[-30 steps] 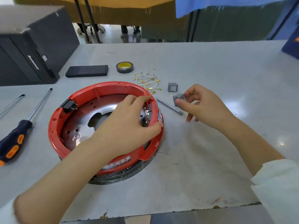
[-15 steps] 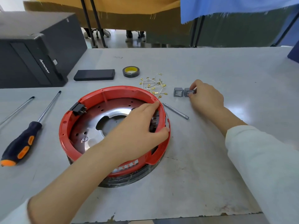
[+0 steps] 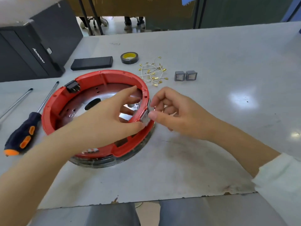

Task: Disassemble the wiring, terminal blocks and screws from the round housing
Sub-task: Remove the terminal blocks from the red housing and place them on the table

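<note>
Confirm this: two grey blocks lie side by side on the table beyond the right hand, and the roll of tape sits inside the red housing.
Not quite. The head view shows the roll of tape on the table beyond the red housing, not inside it. The rest holds: two grey blocks lie side by side beyond the right hand.

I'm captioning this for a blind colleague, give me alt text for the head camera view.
Both hands work at the near right rim of a red round housing: the left hand grips the rim, the right hand pinches a grey block mounted there. Two removed blocks, loose wires and a screwdriver lie on the table.
</note>
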A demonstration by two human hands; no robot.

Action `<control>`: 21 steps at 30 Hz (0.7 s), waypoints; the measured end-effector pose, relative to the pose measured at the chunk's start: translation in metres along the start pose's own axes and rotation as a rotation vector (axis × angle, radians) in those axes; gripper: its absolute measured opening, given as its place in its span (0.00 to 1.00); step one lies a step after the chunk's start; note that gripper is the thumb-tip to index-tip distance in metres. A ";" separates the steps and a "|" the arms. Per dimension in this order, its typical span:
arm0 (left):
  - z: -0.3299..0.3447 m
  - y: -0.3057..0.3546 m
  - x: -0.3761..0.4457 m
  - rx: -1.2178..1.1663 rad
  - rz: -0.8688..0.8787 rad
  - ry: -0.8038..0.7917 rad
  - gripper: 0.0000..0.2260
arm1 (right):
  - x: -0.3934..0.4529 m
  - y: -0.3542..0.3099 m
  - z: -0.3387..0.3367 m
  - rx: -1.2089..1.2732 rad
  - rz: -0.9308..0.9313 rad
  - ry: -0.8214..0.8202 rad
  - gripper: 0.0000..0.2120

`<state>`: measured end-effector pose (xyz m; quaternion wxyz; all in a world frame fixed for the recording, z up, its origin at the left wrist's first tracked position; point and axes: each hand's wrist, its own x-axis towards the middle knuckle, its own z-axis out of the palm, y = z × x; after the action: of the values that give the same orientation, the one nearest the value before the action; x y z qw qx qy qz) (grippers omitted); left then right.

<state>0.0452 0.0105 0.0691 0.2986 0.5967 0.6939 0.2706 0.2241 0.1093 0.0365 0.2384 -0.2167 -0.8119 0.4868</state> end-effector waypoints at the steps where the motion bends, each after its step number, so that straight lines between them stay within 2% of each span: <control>1: 0.002 0.001 -0.004 0.045 -0.050 0.074 0.30 | -0.002 0.002 0.007 -0.061 -0.040 -0.028 0.11; 2: 0.005 0.002 -0.007 0.101 -0.094 0.140 0.24 | -0.004 0.004 0.012 -0.112 -0.070 -0.028 0.14; 4: 0.008 0.004 -0.009 0.146 -0.165 0.191 0.20 | -0.006 0.011 0.017 -0.138 -0.081 0.028 0.17; 8: 0.006 0.006 -0.007 0.078 -0.173 0.104 0.22 | -0.009 0.017 0.020 -0.248 -0.064 0.098 0.16; 12: 0.008 0.009 -0.006 0.227 -0.087 0.108 0.21 | -0.010 0.014 0.020 -0.409 -0.099 0.167 0.18; 17: 0.008 0.011 -0.005 0.244 0.039 0.070 0.23 | -0.014 0.011 0.016 -0.562 -0.187 0.228 0.19; 21: 0.009 0.010 -0.003 0.386 0.165 0.091 0.21 | -0.013 0.010 0.012 -0.580 -0.185 0.180 0.18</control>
<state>0.0589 0.0087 0.0701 0.1240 0.6848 0.6944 0.1830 0.2287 0.0976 0.0199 0.2807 -0.2431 -0.9088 0.1903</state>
